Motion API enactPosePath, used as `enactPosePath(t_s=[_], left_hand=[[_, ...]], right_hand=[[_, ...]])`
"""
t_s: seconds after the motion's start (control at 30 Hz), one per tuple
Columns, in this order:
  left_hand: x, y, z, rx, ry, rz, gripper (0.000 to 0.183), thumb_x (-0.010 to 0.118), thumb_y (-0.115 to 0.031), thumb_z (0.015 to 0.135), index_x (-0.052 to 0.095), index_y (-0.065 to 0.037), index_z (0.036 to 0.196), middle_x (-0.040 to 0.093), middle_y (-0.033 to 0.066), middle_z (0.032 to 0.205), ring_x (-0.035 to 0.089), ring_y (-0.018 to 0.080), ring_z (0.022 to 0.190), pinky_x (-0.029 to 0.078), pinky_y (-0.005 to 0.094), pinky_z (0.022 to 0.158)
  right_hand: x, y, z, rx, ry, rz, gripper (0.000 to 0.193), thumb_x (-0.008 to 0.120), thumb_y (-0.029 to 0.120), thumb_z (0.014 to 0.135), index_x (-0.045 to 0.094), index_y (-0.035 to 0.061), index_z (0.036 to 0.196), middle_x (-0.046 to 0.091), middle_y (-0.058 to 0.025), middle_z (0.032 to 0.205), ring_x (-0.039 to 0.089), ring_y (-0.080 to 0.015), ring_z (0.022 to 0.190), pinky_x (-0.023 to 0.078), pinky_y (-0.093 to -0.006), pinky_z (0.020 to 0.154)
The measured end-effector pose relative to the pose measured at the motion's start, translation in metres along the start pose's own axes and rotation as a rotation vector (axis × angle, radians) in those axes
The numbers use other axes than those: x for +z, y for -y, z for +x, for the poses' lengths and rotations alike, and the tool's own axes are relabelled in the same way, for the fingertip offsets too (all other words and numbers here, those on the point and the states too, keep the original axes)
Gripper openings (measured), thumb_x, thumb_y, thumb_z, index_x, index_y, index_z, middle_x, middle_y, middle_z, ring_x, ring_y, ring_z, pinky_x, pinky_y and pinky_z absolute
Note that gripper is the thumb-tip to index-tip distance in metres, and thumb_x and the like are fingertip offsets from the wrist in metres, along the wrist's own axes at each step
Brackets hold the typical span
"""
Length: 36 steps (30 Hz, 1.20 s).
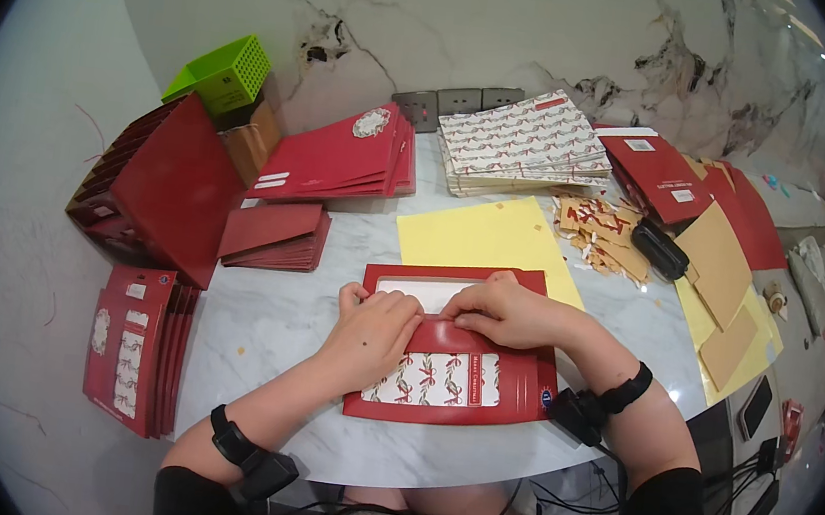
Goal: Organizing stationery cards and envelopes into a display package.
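In front of me on the table lies a flat red cardboard card package (pixel 524 395) with two window openings. White cards with a leafy bow pattern (pixel 430 376) show through its near window, and plain white shows in the far one. My left hand (pixel 369 331) lies over the package's left side, its fingers bent and pinching at the red strip between the windows. From the right, my right hand (pixel 499 310) pinches the same strip close to the left fingertips. What lies under the fingertips is hidden.
Behind the package is a yellow sheet (pixel 480 233). Red folders (pixel 328 153), small red envelopes (pixel 279 235), patterned cards (pixel 525 144) and a red box (pixel 164 186) surround it. More red packages (pixel 126 348) stand at left. A black case (pixel 660 249) sits beside torn scraps (pixel 601 232).
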<state>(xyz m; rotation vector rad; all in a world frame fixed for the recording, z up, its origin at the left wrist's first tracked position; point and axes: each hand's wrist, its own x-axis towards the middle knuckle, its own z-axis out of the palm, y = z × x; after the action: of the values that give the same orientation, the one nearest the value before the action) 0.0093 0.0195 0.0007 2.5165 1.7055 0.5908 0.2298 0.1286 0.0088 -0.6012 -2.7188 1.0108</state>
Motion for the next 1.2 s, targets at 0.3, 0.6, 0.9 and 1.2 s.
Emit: enactPosePath(t_s=[0.3,0.6,0.9,1.2], left_hand=[[0.004,-0.008,-0.007,0.021,0.025,0.063,0.039,0.054,-0.012,0.092,0.047,-0.005,0.13,0.05,0.0158,0.131,0.046,0.0277,0.124,0.024,0.05,0.103],[0.006,0.0,-0.005,-0.021,0.105,-0.042,0.06,0.043,-0.021,0.099,0.024,-0.003,0.153,0.018,0.0186,0.16,0.012,0.0322,0.15,0.002,0.0525,0.119],[0.006,-0.006,-0.003,0.004,0.173,0.099,0.072,0.049,-0.046,0.096,0.029,-0.005,0.152,0.018,0.0236,0.159,0.014,0.0364,0.149,0.004,0.0557,0.118],[0.007,-0.003,-0.009,-0.023,0.125,0.089,0.071,0.048,-0.049,0.097,0.031,-0.005,0.15,0.019,0.0268,0.157,0.016,0.039,0.148,0.007,0.0581,0.117]], right_hand=[[0.0,0.015,0.0,-0.014,0.051,0.066,0.018,0.061,0.014,0.091,0.069,0.0116,0.107,0.07,-0.0104,0.095,0.061,-0.0259,0.093,0.032,-0.0406,0.099],[-0.018,0.011,-0.012,-0.175,-0.037,-0.186,0.06,0.07,0.035,0.086,0.051,0.0249,0.142,0.033,-0.0127,0.156,0.025,-0.0334,0.146,0.008,-0.0527,0.119],[-0.009,0.003,-0.016,0.029,0.136,-0.394,0.092,0.062,0.059,0.085,0.015,0.0264,0.157,0.009,-0.0118,0.164,-0.001,-0.035,0.151,0.0,-0.0569,0.118],[-0.011,-0.001,-0.009,0.084,0.147,-0.355,0.108,0.065,0.065,0.079,0.008,0.0179,0.158,0.008,-0.0168,0.163,-0.002,-0.0354,0.151,0.001,-0.0555,0.118]])
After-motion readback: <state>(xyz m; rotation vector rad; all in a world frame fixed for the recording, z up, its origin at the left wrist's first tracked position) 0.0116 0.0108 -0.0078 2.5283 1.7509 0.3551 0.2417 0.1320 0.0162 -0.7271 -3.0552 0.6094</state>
